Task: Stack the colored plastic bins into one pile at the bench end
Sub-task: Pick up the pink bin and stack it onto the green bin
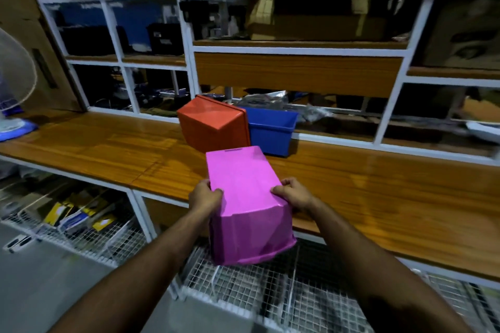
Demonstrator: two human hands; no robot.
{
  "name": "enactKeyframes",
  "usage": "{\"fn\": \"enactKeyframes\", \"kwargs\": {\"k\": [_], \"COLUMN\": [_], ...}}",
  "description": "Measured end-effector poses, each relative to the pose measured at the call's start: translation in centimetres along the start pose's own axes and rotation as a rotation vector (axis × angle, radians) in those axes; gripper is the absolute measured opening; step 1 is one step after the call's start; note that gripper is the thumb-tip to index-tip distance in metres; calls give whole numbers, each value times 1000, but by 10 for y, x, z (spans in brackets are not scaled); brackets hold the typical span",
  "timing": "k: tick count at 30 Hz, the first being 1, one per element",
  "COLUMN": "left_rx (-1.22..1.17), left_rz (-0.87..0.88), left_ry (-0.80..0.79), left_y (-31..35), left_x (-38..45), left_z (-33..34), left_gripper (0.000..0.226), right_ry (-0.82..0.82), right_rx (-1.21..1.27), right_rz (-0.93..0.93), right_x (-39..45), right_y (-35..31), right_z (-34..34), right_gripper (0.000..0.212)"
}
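Both hands, left (204, 199) and right (293, 193), clamp the pink bin (243, 205) by its sides, arms outstretched, bin tipped over the bench (108, 149) edge. Beyond the grip: orange bin (213, 124) overturned, touching upright blue bin (270, 130).

You're in a storeroom or workshop stock area: white metal shelving (297, 50) packed with cardboard boxes (319, 24) and dark equipment cases (165, 38), a long wooden bench (378, 192), wire-mesh baskets (243, 286) of packaged parts below, a desk fan (13, 84) at the bench's left end.
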State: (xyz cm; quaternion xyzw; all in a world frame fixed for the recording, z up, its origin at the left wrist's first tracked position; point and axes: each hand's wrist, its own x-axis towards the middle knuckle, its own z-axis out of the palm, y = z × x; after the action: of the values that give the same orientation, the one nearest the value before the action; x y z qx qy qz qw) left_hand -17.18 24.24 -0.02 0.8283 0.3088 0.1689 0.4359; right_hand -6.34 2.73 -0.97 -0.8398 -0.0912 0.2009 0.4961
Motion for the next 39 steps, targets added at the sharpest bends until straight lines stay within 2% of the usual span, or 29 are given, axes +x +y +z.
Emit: {"fn": "enactKeyframes", "kwargs": {"k": [3,8,14,20,24,28,33,35,37,39], "left_rx": [-64,-382,-440,-436,-424,-450,-412,-349,-259,-81], "left_rz": [22,-22,26,64,74,98,153,157,198,274], "left_ry": [-120,-327,-461,-629,-717,-760,-677,-691,-725,-762], "left_y": [17,40,56,65,66,68,72,77,85,97], "left_x": [-1,2,27,66,95,105,105,105,97,93], "left_z": [28,69,99,104,111,117,131,140,145,149], "left_gripper": [39,31,41,43,49,55,51,50,62,84], "right_ry": [52,181,284,369,442,523,597,638,651,640], "right_rx": [18,41,14,17,36,92,76,42,-35,-187], "right_rz": [27,61,79,96,115,163,175,170,152,127], "right_x": [-12,-20,-6,15,33,47,45,42,40,39], "right_y": [20,43,47,34,25,28,23,16,8,-2], "right_z": [-27,-64,-83,-81,-78,-75,-84,-89,-91,-93], "right_gripper": [56,52,50,41,24,35,35,39,45,50]}}
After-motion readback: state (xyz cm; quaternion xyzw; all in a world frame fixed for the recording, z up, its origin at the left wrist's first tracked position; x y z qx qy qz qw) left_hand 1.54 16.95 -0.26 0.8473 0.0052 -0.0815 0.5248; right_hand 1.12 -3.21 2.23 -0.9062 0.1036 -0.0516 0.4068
